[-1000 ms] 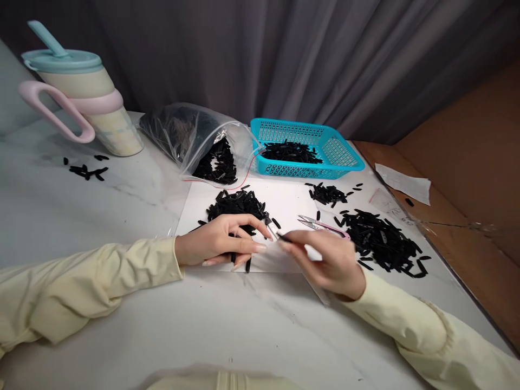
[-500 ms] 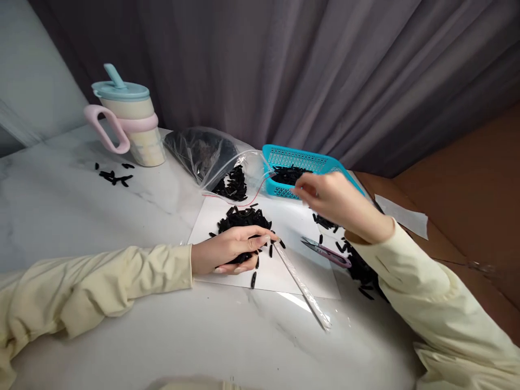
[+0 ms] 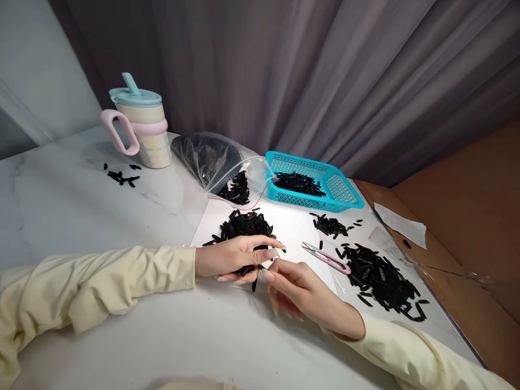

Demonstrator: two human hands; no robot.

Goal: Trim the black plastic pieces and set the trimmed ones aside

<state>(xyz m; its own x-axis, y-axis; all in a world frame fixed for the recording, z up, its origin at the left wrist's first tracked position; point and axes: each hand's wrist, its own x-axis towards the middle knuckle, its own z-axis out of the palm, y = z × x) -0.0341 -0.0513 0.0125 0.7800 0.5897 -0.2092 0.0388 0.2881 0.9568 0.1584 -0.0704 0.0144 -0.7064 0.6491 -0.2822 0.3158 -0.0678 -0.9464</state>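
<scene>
My left hand (image 3: 244, 255) is curled at the front edge of a heap of small black slender pieces (image 3: 246, 223) on white paper (image 3: 290, 219). Several black pieces show between its thumb and lower fingers. Just right of it, my right hand (image 3: 303, 292) pinches one small black piece (image 3: 262, 266) between thumb and index finger, its other fingers bent below. The fingertips of both hands are close together. Pink-handled thread snips (image 3: 327, 257) lie beyond my right hand. The thin white wrapped stick seen earlier is mostly or wholly hidden by my right hand.
A blue perforated basket (image 3: 335, 206) holds black pieces. Beside it lies a clear zip bag (image 3: 211, 157) with more. Loose piles sit at right (image 3: 382, 279) and centre right (image 3: 331, 225). A lidded cup (image 3: 150, 130) stands back left near a few scattered pieces (image 3: 122, 179).
My right hand has come down and left from beside the basket to my left hand, where it now pinches a black piece. My left hand stays about where it was. The view has shifted slightly.
</scene>
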